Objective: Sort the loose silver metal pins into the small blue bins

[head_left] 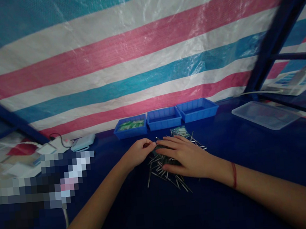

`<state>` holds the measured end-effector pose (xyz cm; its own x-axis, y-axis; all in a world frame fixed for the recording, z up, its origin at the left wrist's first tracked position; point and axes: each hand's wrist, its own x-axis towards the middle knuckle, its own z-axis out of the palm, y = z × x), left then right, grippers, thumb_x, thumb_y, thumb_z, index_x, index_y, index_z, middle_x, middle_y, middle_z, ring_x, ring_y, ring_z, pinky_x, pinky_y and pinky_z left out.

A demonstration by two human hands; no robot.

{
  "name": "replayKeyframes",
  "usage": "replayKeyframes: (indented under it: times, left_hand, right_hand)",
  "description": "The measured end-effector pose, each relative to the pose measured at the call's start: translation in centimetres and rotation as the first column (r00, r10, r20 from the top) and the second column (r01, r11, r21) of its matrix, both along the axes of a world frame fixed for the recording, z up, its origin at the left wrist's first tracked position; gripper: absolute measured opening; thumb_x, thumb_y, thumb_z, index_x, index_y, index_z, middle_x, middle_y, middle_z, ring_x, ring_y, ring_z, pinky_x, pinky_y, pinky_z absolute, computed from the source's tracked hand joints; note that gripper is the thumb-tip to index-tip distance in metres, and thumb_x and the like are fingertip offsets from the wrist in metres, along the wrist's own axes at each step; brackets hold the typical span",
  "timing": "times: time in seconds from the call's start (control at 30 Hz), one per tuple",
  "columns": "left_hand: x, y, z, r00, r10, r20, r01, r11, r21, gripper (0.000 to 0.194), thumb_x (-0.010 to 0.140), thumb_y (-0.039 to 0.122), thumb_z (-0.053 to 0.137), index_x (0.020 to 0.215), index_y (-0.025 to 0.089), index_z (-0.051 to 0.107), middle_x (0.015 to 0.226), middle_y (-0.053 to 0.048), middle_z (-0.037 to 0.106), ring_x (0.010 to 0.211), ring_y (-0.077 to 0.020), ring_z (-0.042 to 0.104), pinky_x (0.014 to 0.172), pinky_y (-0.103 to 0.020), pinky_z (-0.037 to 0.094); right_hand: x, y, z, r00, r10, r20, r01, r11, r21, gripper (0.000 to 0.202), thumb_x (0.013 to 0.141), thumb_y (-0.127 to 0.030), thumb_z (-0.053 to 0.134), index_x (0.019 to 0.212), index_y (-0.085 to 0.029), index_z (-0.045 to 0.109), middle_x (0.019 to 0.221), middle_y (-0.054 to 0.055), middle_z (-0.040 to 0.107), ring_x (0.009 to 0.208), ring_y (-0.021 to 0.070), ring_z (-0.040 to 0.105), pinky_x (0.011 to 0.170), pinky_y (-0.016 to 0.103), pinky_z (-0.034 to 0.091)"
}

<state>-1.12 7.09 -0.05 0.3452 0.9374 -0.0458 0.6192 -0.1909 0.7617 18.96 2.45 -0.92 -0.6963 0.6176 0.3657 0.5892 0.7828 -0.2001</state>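
A loose pile of thin metallic sticks [161, 165] lies on the dark blue table [150, 213]. My right hand [186, 156] rests over the pile with its fingers spread, palm down, and covers part of it. At the pile's left edge is my left hand [140, 151], its thumb and forefinger pinched together near the right fingertips; anything between them is too small to make out. Just behind my right hand, a small clear packet [179, 130] lies among the sticks.
Behind the pile stand three blue bins: the left bin [130, 133] holds green-and-white packets, beside a middle bin [164, 123] and a right bin [200, 115]. A translucent lid [267, 116] lies right. A light blue case [83, 143] and power strip [56, 145] sit left.
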Motion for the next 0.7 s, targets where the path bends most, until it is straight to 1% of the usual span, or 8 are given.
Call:
replayKeyframes:
  times: [0.1,0.23,0.37,0.47,0.53,0.57,0.63,0.7]
  left_hand:
    - [0.0,-0.3,0.6,0.992,0.089,0.086,-0.087,0.996,-0.022,0.028,0.077,0.042,0.054,0.073,0.015,0.058,0.067,0.000,0.059,0.065,-0.0151,0.053,0.060,-0.026,0.042]
    - [0.0,-0.6,1.5,0.956,0.216,0.199,-0.212,0.976,-0.045,0.025,0.079,0.041,0.053,0.078,0.016,0.054,0.068,0.001,0.055,0.063,-0.0143,0.054,0.054,-0.024,0.042]
    - [0.5,-1.1,2.2,0.899,0.293,0.325,-0.279,0.956,-0.089,0.019,0.083,0.037,0.050,0.081,0.018,0.048,0.072,0.002,0.053,0.062,-0.0124,0.056,0.051,-0.022,0.045]
    - [1.4,-2.4,2.6,0.851,0.297,0.433,-0.255,0.955,-0.153,0.017,0.087,0.035,0.048,0.084,0.018,0.046,0.082,-0.001,0.058,0.065,-0.0111,0.061,0.057,-0.022,0.049]
    - [2.2,-3.8,2.8,0.773,0.290,0.564,-0.188,0.954,-0.233,0.018,0.086,0.035,0.051,0.086,0.017,0.048,0.087,-0.003,0.061,0.070,-0.0113,0.063,0.062,-0.023,0.051]
    - [2.6,-4.5,2.8,0.721,0.287,0.630,-0.146,0.952,-0.268,0.019,0.085,0.035,0.054,0.085,0.017,0.049,0.087,-0.003,0.062,0.073,-0.0115,0.063,0.064,-0.022,0.052]
    - [3.2,-5.7,2.8,0.636,0.285,0.717,-0.078,0.948,-0.308,0.019,0.083,0.033,0.060,0.083,0.016,0.051,0.084,-0.002,0.063,0.075,-0.0120,0.063,0.069,-0.024,0.053]
    - [3.5,-6.5,2.8,0.584,0.288,0.759,-0.042,0.945,-0.326,0.019,0.080,0.032,0.063,0.083,0.017,0.053,0.083,-0.001,0.064,0.076,-0.0126,0.063,0.071,-0.027,0.054]
  right_hand:
    - [0.2,0.1,0.1,1.000,0.006,-0.019,-0.006,1.000,0.003,0.040,0.088,-0.042,0.049,0.121,-0.021,0.057,0.131,0.010,0.053,0.120,0.0267,0.048,0.099,0.047,0.036]
    - [0.2,0.1,0.1,0.999,-0.002,-0.039,0.002,1.000,0.013,0.036,0.087,-0.042,0.051,0.112,-0.019,0.062,0.124,0.011,0.059,0.118,0.0270,0.050,0.097,0.047,0.038]
    - [0.1,0.3,-0.1,0.993,-0.017,-0.115,0.019,1.000,0.010,0.039,0.086,-0.042,0.052,0.115,-0.017,0.059,0.121,0.012,0.061,0.121,0.0267,0.048,0.100,0.046,0.036]
    - [0.1,0.3,0.2,0.950,-0.127,-0.285,0.130,0.991,-0.008,0.045,0.083,-0.045,0.056,0.115,-0.013,0.057,0.117,0.014,0.063,0.120,0.0270,0.049,0.105,0.048,0.030]
    - [0.1,0.1,0.6,0.885,-0.207,-0.416,0.192,0.978,-0.080,0.042,0.081,-0.046,0.058,0.108,-0.014,0.059,0.110,0.012,0.066,0.110,0.0260,0.057,0.102,0.048,0.033]
    - [0.1,0.0,0.9,0.852,-0.236,-0.467,0.190,0.971,-0.144,0.036,0.082,-0.045,0.057,0.102,-0.015,0.062,0.103,0.010,0.068,0.101,0.0240,0.061,0.096,0.045,0.038]
    - [0.1,-0.4,1.6,0.802,-0.282,-0.527,0.138,0.945,-0.297,0.028,0.086,-0.042,0.051,0.085,-0.017,0.064,0.082,0.004,0.068,0.078,0.0178,0.063,0.076,0.035,0.047]
    - [0.2,-0.7,2.1,0.786,-0.310,-0.535,0.077,0.908,-0.413,0.031,0.088,-0.039,0.047,0.071,-0.017,0.061,0.065,0.000,0.061,0.061,0.0130,0.056,0.057,0.026,0.043]
